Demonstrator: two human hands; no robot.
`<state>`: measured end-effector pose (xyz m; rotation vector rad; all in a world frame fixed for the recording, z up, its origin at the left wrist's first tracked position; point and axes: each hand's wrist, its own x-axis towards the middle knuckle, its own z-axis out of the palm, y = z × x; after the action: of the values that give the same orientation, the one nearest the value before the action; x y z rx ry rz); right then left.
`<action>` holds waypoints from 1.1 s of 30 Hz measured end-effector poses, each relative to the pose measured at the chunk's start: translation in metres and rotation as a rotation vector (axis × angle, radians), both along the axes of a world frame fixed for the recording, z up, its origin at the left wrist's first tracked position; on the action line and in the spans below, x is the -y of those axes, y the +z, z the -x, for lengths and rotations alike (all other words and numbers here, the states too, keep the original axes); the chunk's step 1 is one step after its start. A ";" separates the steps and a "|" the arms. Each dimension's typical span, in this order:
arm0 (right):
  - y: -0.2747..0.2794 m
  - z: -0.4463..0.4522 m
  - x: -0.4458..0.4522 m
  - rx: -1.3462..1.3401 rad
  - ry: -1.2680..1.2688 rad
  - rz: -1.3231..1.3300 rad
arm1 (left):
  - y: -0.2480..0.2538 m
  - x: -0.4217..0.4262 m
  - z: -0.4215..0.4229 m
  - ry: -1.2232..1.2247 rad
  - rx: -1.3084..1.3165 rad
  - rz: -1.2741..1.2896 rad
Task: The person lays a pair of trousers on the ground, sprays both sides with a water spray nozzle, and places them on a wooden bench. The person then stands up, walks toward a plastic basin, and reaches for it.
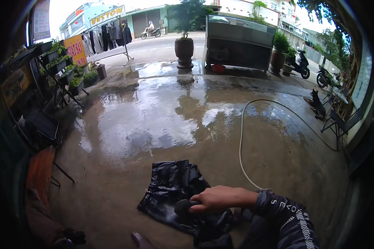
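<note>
Wet dark trousers (166, 184) lie spread on the wet concrete floor, with pale streaks on the cloth. My right hand (220, 197) is above them, reaching in from the lower right in a dark printed sleeve. Its fingers are closed around a dark, rounded object that looks like a scrub brush (183, 206), held against or just over the cloth; its underside is hidden. My left hand does not show. A smooth brownish tip, perhaps a shoe (140, 240), pokes in at the bottom edge.
A pale hose (241, 145) loops across the floor (124, 178) to the right. Potted plants stand on a rack (56, 79) at left, near a wooden bench (39, 174). Ahead are a large planter (184, 54) and a display cabinet (241, 45). A dog (316, 106) sits at right.
</note>
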<state>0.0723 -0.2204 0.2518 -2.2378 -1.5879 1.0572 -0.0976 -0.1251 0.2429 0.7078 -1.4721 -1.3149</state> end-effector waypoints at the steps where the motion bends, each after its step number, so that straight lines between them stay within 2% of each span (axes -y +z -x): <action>1: 0.002 -0.002 -0.004 0.021 0.034 0.135 | -0.005 0.000 0.008 -0.014 0.010 0.016; 3: 0.011 0.000 -0.011 0.029 0.013 0.223 | -0.022 -0.011 0.014 0.079 -0.019 0.144; 4: 0.006 0.001 -0.012 0.069 0.004 0.160 | -0.042 -0.021 0.010 0.548 -0.041 0.473; 5: -0.003 0.003 -0.012 0.082 -0.051 0.040 | -0.064 -0.041 0.002 0.695 -0.078 0.519; 6: -0.004 0.006 -0.013 0.099 -0.115 -0.033 | -0.086 -0.072 -0.017 0.861 0.009 0.641; 7: -0.004 0.006 -0.016 0.081 -0.081 -0.022 | -0.123 -0.095 -0.015 1.127 -0.115 0.793; 9: -0.004 0.003 -0.020 -0.013 -0.170 -0.038 | -0.178 -0.133 0.005 1.724 -0.798 0.898; 10: -0.001 0.001 -0.021 0.030 -0.126 0.001 | -0.210 -0.164 0.003 1.958 -0.971 0.896; 11: -0.002 -0.001 -0.023 0.026 -0.117 0.003 | -0.262 -0.196 0.005 2.343 -1.221 0.707; 12: -0.004 -0.002 -0.024 0.013 -0.109 0.001 | -0.295 -0.206 0.003 2.787 -1.351 0.294; 13: -0.006 -0.002 -0.027 0.001 -0.103 -0.001 | -0.331 -0.215 0.004 2.875 -1.312 -0.008; 14: -0.008 -0.001 -0.031 0.000 -0.103 0.002 | -0.367 -0.219 0.005 2.932 -1.259 -0.320; 15: -0.009 0.000 -0.036 0.017 -0.132 -0.029 | -0.404 -0.219 0.002 2.914 -1.158 -0.476; 16: -0.011 0.001 -0.040 0.033 -0.162 -0.057 | -0.451 -0.224 -0.001 2.819 -0.996 -0.767; 17: -0.012 0.000 -0.043 0.031 -0.162 -0.048 | -0.496 -0.225 -0.005 2.751 -0.637 -1.021; 19: -0.013 -0.003 -0.050 0.047 -0.172 0.000 | -0.500 -0.199 -0.011 2.673 -0.014 -1.461; 20: -0.012 -0.003 -0.053 0.050 -0.172 0.007 | -0.482 -0.191 -0.011 2.501 -0.062 -1.698; 21: -0.010 -0.002 -0.057 0.045 -0.192 0.013 | -0.467 -0.188 -0.007 2.502 -0.068 -1.693; 22: -0.010 -0.003 -0.061 0.042 -0.212 0.019 | -0.453 -0.185 -0.004 2.432 -0.055 -1.815; 24: -0.014 -0.004 -0.067 0.041 -0.213 0.009 | -0.454 -0.182 -0.001 2.370 0.018 -1.984; 27: -0.019 -0.005 -0.076 0.041 -0.205 -0.016 | -0.470 -0.190 -0.009 2.307 -0.062 -2.027; 28: -0.020 -0.005 -0.079 0.043 -0.195 -0.030 | -0.476 -0.193 -0.009 2.414 0.016 -1.945; 29: -0.020 -0.004 -0.083 0.042 -0.197 -0.026 | -0.474 -0.188 -0.009 2.409 0.012 -1.946; 32: -0.015 0.001 -0.096 0.073 -0.176 0.024 | -0.476 -0.163 -0.007 2.398 0.467 -1.896; 33: -0.013 0.003 -0.099 0.092 -0.153 0.045 | -0.473 -0.151 -0.005 2.374 0.483 -1.881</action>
<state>0.0690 -0.1218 0.2384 -2.4259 -1.4115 0.9720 -0.0921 0.0263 -0.2300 2.4883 1.3065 0.1106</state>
